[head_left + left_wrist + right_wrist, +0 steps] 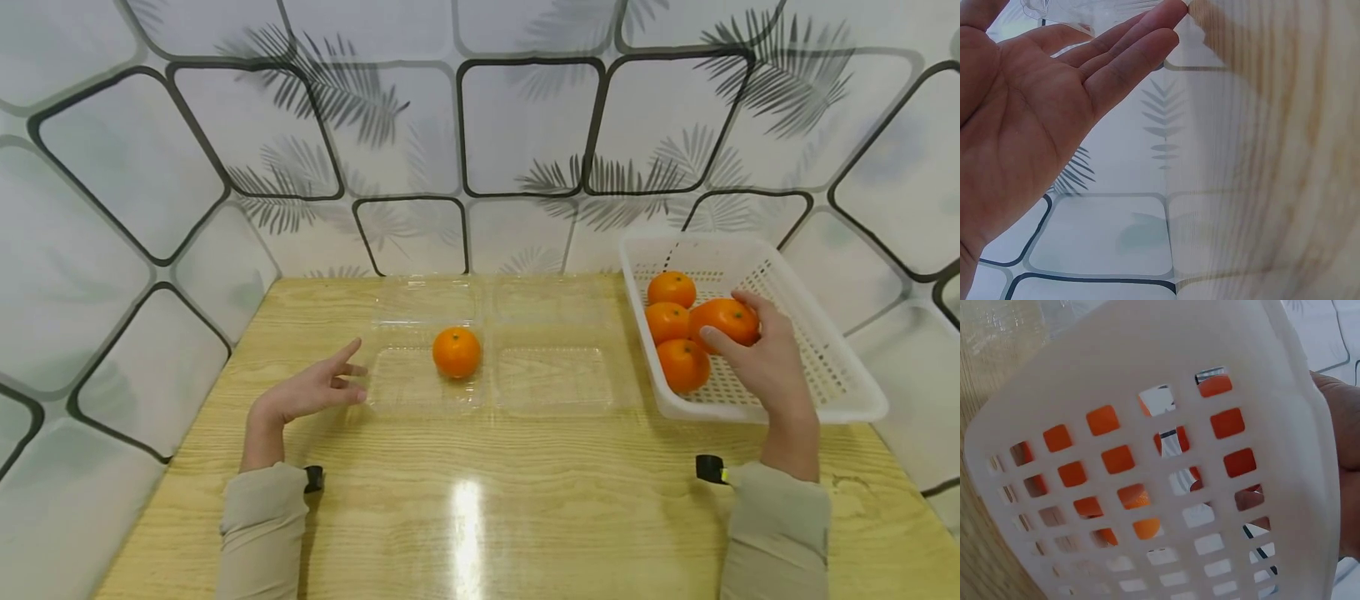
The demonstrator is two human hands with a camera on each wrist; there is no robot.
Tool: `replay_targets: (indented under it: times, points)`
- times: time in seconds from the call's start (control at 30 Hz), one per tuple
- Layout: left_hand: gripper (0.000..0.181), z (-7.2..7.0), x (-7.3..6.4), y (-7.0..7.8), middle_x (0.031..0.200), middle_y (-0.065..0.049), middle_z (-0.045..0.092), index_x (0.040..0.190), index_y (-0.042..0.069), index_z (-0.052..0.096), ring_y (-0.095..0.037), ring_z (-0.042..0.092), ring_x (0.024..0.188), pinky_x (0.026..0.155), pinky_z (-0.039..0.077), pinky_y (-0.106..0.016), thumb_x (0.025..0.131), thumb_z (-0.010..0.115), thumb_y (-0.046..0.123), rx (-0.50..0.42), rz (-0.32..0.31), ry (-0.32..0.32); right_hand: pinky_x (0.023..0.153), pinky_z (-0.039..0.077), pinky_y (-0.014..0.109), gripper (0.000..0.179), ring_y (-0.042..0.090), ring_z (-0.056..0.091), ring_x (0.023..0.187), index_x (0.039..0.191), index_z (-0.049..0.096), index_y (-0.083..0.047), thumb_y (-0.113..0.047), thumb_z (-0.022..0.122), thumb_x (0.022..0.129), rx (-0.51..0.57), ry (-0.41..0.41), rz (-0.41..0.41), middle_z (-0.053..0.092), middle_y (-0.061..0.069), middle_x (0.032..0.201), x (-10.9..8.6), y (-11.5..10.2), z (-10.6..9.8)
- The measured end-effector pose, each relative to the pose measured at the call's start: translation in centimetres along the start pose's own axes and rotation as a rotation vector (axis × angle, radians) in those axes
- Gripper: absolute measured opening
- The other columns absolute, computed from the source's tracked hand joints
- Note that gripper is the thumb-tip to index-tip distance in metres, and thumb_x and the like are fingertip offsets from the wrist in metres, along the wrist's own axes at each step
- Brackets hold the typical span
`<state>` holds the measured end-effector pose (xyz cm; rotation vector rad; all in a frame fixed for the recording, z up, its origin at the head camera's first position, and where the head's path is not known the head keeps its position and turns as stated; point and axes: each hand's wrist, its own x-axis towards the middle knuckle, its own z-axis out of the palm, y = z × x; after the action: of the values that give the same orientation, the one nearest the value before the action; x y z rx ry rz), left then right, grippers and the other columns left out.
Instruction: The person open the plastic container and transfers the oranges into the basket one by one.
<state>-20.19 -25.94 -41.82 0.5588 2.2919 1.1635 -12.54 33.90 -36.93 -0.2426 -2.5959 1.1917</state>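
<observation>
My right hand [772, 358] grips a mandarin [726, 323] between thumb and fingers, inside the white plastic basket [847, 358]. Beside it along the basket's left wall lie three more mandarins [683, 367]. In the right wrist view the basket wall [1116, 375] hides most of that hand. My left hand [318, 389] has its fingers loosely extended at the left edge of a clear plastic box [408, 392]; whether they touch it, I cannot tell. The left wrist view shows its palm [1029, 106] bare. One mandarin [456, 352] sits in the right part of that box.
A second clear box [555, 379] stands right beside the first, with nothing visible in it. Both have lids [551, 300] folded back toward the wall. Patterned walls [525, 125] close off the wooden table [390, 500] at the back and sides.
</observation>
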Motion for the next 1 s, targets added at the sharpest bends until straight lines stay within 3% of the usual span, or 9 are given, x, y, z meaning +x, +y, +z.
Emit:
replay_targets:
  times: [0.13, 0.3, 1.0]
  points:
    - [0.092, 0.0, 0.0, 0.0, 0.154, -0.032, 0.03, 0.16, 0.013, -0.006, -0.045, 0.047, 0.132, 0.104, 0.041, -0.057, 0.099, 0.062, 0.021, 0.0, 0.004, -0.003, 0.088, 0.044, 0.04, 0.078, 0.04, 0.045, 0.116, 0.157, 0.024, -0.008, -0.041, 0.06, 0.097, -0.014, -0.032, 0.029, 0.032, 0.029, 0.148, 0.1, 0.4, -0.2]
    - [0.092, -0.1, 0.0, 0.0, 0.154, -0.032, 0.03, 0.16, 0.013, -0.006, -0.045, 0.047, 0.132, 0.104, 0.041, -0.057, 0.099, 0.062, 0.021, 0.005, 0.006, -0.002, 0.096, 0.035, 0.062, 0.082, 0.049, 0.04, 0.122, 0.156, 0.018, 0.0, -0.044, 0.056, 0.098, -0.036, -0.063, 0.061, 0.028, 0.036, 0.147, 0.2, 1.0, -0.6]
    - [0.092, 0.0, 0.0, -0.1, 0.153, -0.031, 0.032, 0.16, 0.012, -0.005, -0.043, 0.048, 0.131, 0.104, 0.041, -0.056, 0.099, 0.063, 0.021, -0.002, -0.002, 0.001, 0.09, 0.035, 0.07, 0.096, 0.056, 0.036, 0.11, 0.152, 0.01, 0.007, -0.06, 0.049, 0.096, -0.227, -0.186, 0.221, 0.019, 0.048, 0.135, 0.7, 2.4, -1.5]
